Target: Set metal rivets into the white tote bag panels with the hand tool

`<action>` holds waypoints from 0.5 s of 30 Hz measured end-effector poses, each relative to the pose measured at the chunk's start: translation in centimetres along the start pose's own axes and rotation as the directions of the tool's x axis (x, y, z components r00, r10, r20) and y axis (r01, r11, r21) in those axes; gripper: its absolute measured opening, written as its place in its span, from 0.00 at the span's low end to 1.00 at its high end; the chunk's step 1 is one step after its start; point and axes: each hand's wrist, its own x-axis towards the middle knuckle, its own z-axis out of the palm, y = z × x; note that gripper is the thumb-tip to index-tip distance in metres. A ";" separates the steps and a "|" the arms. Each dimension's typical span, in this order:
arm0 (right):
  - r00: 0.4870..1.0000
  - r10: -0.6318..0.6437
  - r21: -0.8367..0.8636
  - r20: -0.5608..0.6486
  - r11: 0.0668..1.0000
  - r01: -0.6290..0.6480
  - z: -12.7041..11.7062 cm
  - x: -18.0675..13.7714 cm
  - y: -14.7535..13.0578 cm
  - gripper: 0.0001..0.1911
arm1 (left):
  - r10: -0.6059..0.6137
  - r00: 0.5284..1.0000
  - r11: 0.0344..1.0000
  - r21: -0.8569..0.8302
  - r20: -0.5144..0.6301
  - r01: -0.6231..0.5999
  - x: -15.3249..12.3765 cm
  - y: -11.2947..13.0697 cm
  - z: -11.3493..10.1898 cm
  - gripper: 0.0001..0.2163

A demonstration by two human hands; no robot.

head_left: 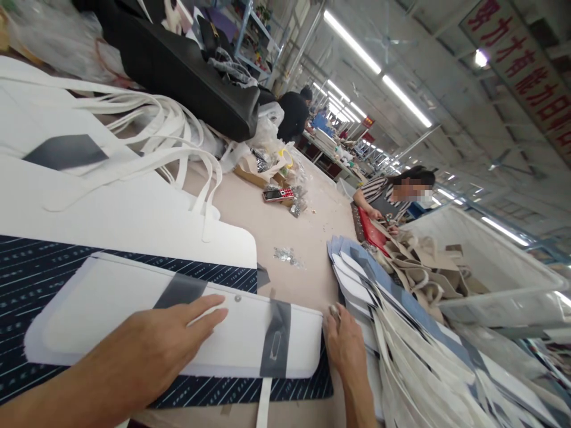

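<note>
A white padded panel (111, 309) with grey straps lies on dark striped fabric (27, 273) at the near edge of the table. My left hand (165, 345) rests flat on the panel, fingers stretched out toward a small rivet (238, 298). My right hand (343, 345) sits at the panel's right end, beside a fanned stack of white and blue pieces (401, 321). Its fingers are curled and pinch something small that I cannot make out.
White bags with long handles (134, 154) pile up at left, under a black bag (178, 65). A phone (277, 194) and small metal parts (288, 255) lie on the beige table. A person in a striped top (388, 196) works opposite, beside a white plastic bin (499, 267).
</note>
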 end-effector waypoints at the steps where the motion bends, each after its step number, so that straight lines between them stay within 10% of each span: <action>1: 1.000 0.009 -0.015 0.016 1.000 -0.009 0.3 -0.3 1.2 0.28 | 0.061 0.998 0.998 0.021 0.017 -0.062 1.4 -0.3 0.6 0.28; 9: 0.951 0.301 0.409 -0.074 0.879 -0.247 -1.8 -0.7 0.9 0.32 | 0.057 0.995 0.994 0.091 0.080 -0.065 3.1 -0.9 4.9 0.28; 11: 0.914 0.404 0.688 -0.031 0.672 -0.273 -3.1 -0.2 -1.9 0.27 | 0.054 0.995 0.995 0.083 0.080 -0.061 2.8 -0.9 5.0 0.28; 15: 0.913 0.324 0.968 0.247 -0.038 -0.249 -3.5 0.4 -9.0 0.20 | 0.052 0.992 0.994 0.084 0.119 -0.062 3.2 -0.7 4.3 0.29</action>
